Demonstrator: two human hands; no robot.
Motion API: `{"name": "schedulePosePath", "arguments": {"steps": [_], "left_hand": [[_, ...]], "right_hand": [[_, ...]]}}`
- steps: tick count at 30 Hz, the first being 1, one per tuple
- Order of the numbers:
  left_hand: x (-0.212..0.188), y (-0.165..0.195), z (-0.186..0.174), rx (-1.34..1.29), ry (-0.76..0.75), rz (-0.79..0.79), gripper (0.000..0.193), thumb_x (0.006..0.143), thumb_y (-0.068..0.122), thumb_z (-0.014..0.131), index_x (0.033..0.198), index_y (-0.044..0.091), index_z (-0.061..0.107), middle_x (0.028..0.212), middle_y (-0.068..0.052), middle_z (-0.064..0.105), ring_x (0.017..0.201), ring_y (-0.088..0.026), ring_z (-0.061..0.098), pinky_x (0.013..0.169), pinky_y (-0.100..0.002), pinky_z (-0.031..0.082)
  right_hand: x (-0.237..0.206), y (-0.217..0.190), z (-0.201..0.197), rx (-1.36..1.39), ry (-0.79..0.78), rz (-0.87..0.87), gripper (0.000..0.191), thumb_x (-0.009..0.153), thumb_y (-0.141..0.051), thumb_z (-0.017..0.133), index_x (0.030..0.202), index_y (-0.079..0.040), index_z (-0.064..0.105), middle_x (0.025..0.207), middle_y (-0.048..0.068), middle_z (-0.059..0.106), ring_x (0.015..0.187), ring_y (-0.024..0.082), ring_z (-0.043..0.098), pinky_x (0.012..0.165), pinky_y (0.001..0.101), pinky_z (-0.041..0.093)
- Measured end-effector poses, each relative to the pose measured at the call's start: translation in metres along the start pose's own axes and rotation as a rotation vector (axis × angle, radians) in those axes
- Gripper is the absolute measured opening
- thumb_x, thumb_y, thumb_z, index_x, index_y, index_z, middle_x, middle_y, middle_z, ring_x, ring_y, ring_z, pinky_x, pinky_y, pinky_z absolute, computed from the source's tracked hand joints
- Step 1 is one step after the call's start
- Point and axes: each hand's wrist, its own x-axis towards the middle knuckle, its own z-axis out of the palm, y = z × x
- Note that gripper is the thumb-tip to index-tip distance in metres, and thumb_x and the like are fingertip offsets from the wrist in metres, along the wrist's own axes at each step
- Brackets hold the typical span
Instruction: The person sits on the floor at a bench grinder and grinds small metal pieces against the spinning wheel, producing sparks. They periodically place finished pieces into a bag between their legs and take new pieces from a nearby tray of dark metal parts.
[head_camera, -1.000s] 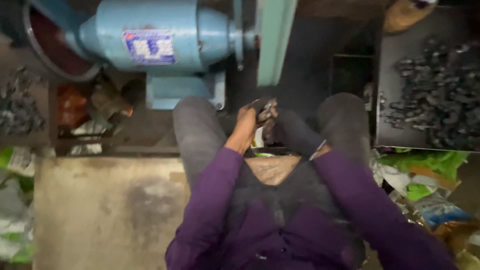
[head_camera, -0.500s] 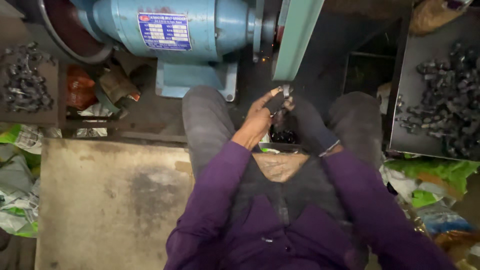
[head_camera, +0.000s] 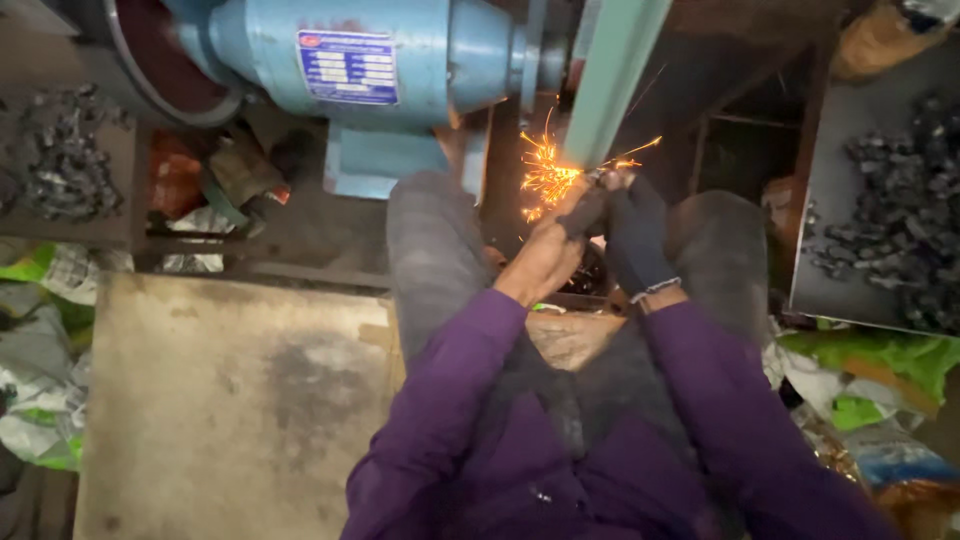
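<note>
Blue bench grinder motor (head_camera: 380, 80) filled the top of the view, a printed plate on its housing. A pale green guard (head_camera: 612, 80) dropped at a slant to its right. Below left lay a bare grey slab (head_camera: 220, 400). At the right edge, a dark tray (head_camera: 835, 200) held a heap of small dark metal parts (head_camera: 900, 220); a second heap (head_camera: 60, 165) sat on the worktop at far left. Green and white sacking lay crumpled at both lower corners.

The person sat with both knees raised, purple sleeves reaching forward between them.

Left hand (head_camera: 545, 250), bare, and right hand (head_camera: 635, 235), in a dark glove, met just below the guard. Fingers of both were closed together on 1 small metal piece (head_camera: 600, 180), mostly hidden by the grip. The piece was pressed up at the guard's lower edge, where the wheel itself was out of sight.

Orange sparks (head_camera: 545, 170) fanned left and down from the contact point, over the left knee.

Judgement: the grind would go best with light, even pressure, both hands braced on the knees, the piece turned a little at a time, and the bare fingers kept back from the contact point.
</note>
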Motion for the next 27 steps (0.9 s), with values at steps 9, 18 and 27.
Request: {"name": "schedulePosePath", "arguments": {"steps": [9,18,27], "left_hand": [[-0.016,0.021,0.011,0.344,0.175,0.076,0.037,0.099,0.010,0.059,0.136,0.005,0.061,0.119,-0.004,0.070,0.109,-0.014,0.064,0.094,-0.028,0.048],[0.010,0.023,-0.003,0.909,0.408,0.229,0.045,0.086,0.000,0.049,0.123,0.005,0.075,0.077,-0.004,0.067,0.061,-0.010,0.057,0.053,-0.028,0.044],[0.005,0.033,-0.021,0.325,0.314,-0.101,0.027,0.102,0.011,0.050,0.116,0.003,0.072,0.088,-0.007,0.073,0.063,-0.013,0.062,0.051,-0.027,0.044]], "right_hand": [[-0.022,0.009,-0.016,-0.796,-0.189,-0.482,0.023,0.094,-0.011,0.064,0.109,0.007,0.069,0.093,0.015,0.070,0.085,0.013,0.066,0.074,0.0329,0.053],[-0.007,-0.011,0.009,-0.378,-0.223,0.215,0.020,0.092,-0.012,0.061,0.092,0.004,0.073,0.071,0.010,0.069,0.055,0.016,0.063,0.050,0.0349,0.050],[-0.032,-0.023,0.008,-0.439,-0.332,0.228,0.015,0.095,-0.020,0.072,0.099,-0.006,0.071,0.078,0.008,0.065,0.066,0.011,0.057,0.057,0.0287,0.046]]}}
